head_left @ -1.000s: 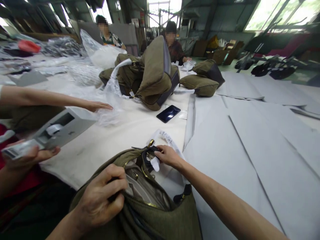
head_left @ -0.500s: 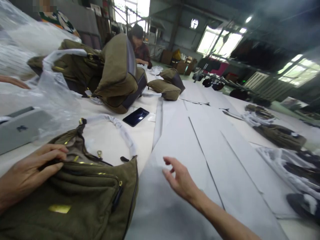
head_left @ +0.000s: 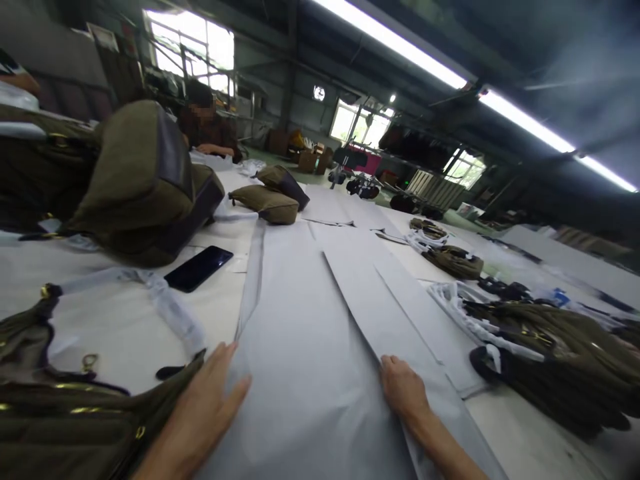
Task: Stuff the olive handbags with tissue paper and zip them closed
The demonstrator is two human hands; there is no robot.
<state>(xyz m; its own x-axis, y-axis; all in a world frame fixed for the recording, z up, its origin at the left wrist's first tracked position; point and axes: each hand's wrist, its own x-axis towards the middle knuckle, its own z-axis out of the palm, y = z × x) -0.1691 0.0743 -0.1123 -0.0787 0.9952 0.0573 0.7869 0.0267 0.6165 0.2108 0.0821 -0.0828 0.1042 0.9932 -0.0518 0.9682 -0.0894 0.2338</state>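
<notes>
My left hand [head_left: 210, 400] is open, its fingers stretched forward over the right edge of an olive handbag [head_left: 60, 433] and the pale grey sheets. It does not grip the bag. The bag lies at the lower left, with brass zips and a strap [head_left: 167, 307] wrapped in white film. My right hand [head_left: 404, 390] is closed, fingers curled at the raised edge of a long pale grey sheet [head_left: 370, 300]. Its fingertips are partly hidden against that edge. Another pale grey sheet [head_left: 300, 320] lies between my two hands.
A black phone [head_left: 199, 268] lies on the table beyond the bag strap. Olive bags [head_left: 135, 187] are stacked at the left, and smaller olive pieces [head_left: 270, 200] lie farther back. More bags [head_left: 545, 347] line the right side. A co-worker [head_left: 207, 130] sits at the far end.
My left hand has let go of the handbag's opening and moved right. My right hand has moved right and closed on the sheet's edge. The view has swung right.
</notes>
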